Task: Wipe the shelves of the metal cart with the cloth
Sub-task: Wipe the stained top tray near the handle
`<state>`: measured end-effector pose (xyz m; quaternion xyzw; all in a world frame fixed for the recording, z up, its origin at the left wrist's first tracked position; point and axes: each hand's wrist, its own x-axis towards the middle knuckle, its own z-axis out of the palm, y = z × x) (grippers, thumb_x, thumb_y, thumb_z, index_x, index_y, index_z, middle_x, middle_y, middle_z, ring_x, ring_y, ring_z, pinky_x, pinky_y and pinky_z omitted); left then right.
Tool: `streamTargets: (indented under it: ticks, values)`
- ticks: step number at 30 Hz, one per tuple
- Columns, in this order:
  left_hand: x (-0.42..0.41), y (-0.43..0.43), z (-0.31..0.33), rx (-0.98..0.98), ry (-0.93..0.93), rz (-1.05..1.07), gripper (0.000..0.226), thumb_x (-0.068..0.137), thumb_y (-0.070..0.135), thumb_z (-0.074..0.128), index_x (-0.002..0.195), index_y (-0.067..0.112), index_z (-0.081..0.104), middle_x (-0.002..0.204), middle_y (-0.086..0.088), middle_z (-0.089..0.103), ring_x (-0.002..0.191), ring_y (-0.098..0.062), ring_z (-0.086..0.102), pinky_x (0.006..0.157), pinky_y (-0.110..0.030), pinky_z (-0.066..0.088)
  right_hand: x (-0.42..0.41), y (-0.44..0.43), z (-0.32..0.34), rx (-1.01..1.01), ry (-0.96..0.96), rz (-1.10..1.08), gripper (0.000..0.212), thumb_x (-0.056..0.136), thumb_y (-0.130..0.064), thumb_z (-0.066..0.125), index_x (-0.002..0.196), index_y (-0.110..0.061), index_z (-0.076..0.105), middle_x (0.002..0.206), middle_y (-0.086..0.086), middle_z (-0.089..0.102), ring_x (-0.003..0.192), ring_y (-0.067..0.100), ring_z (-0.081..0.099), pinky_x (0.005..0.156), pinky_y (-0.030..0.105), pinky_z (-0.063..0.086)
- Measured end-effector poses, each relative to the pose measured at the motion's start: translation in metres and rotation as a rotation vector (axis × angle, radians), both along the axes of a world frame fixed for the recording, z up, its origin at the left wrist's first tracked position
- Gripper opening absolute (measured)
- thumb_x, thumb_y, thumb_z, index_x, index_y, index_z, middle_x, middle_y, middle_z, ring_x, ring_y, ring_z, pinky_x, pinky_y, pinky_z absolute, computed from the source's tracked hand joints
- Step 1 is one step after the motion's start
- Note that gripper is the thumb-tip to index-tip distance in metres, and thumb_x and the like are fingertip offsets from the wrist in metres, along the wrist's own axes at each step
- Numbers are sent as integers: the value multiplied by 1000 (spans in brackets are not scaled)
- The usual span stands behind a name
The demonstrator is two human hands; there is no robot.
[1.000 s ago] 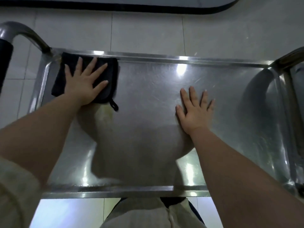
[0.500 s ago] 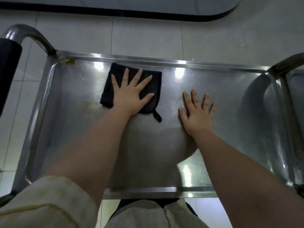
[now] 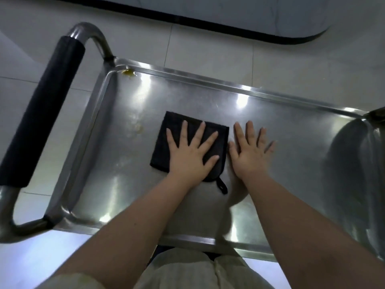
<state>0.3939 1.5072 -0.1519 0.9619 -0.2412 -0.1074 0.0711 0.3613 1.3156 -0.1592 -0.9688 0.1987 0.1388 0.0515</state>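
The metal cart's top shelf [image 3: 291, 126] is a shiny steel tray seen from above. A folded black cloth [image 3: 164, 142] with a small hanging loop lies near the shelf's middle. My left hand [image 3: 190, 155] presses flat on the cloth with fingers spread. My right hand [image 3: 250, 151] rests flat on the bare steel just right of the cloth, fingers straight. A yellow smear [image 3: 128, 73] sits in the far left corner, and faint yellowish marks [image 3: 137, 127] lie left of the cloth.
The cart's handle [image 3: 39, 113] with black foam grip runs along the left end. A raised rim surrounds the shelf. Pale floor tiles [image 3: 208, 44] lie beyond, with a dark-edged rounded platform [image 3: 229, 19] at the top. A second upright bar [image 3: 377, 114] shows at the right edge.
My left hand has slid the cloth from the far left corner rightward and toward me, to the middle beside my right hand. The yellow smear in the corner is now uncovered.
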Motion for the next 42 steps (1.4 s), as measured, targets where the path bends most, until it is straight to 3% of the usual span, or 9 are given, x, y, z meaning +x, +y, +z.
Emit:
streamTargets:
  ticks: [5,10,13,18,23,25,30,34,42]
  values:
    - [-45,32,-2,-14,28,99,69,90,76,19,152,51,3,165,9,1,150,-36,-7,110,-72,-10,-6,10,7,-29,60,-3,61,95,-61,13,150,-50,-10,163,-12,-15,148,34,-18,115,62,-8]
    - [40,57,-2,68,20,96,69,86,80,7,149,55,-5,164,12,-6,149,-33,-15,107,-70,-16,1,13,10,-37,91,-2,61,94,-62,10,149,-50,-13,163,-11,-15,149,34,-16,116,61,-8]
    - [94,32,-2,87,34,82,69,85,79,4,148,55,-7,164,12,-9,148,-34,-18,106,-71,-16,4,9,9,-41,93,-8,60,95,-61,12,148,-51,-16,162,-12,-16,148,34,-17,116,61,-9]
    - [110,-51,2,89,23,-64,69,88,76,9,151,52,-2,165,8,-8,147,-40,-18,101,-75,-14,4,3,6,-42,68,-12,58,97,-60,14,142,-52,-21,162,-13,-16,149,34,-16,116,61,-8]
    - [131,-46,1,69,0,-89,70,87,78,12,151,53,0,165,10,-6,149,-36,-14,104,-74,-13,7,-6,6,-33,55,-28,60,96,-63,15,149,-53,-10,162,-15,-15,149,29,-17,116,56,-14]
    - [150,-17,-1,64,-7,-18,70,85,80,14,150,55,1,164,13,-5,150,-34,-11,107,-73,-11,8,-6,8,-25,46,-29,60,95,-65,16,150,-53,-6,163,-14,-13,149,29,-17,116,54,-15]
    - [197,80,-7,96,-2,245,73,80,85,5,147,58,-2,164,13,-4,150,-31,-8,109,-70,-10,10,-4,8,-31,64,-28,71,82,-70,-4,150,-51,-11,162,-12,-17,148,29,-20,116,55,-16]
    - [189,66,-8,90,0,297,70,82,83,5,148,58,-2,164,11,-5,149,-36,-11,106,-71,-15,9,-4,6,-36,64,-19,71,83,-69,-6,150,-49,-14,162,-10,-19,147,31,-22,115,57,-16]
    - [140,-47,1,84,53,-57,69,86,80,12,149,56,-2,164,12,-8,148,-36,-16,103,-76,-13,9,-8,4,-31,61,-25,67,85,-69,-2,148,-52,-14,163,-13,-15,148,30,-19,114,57,-17]
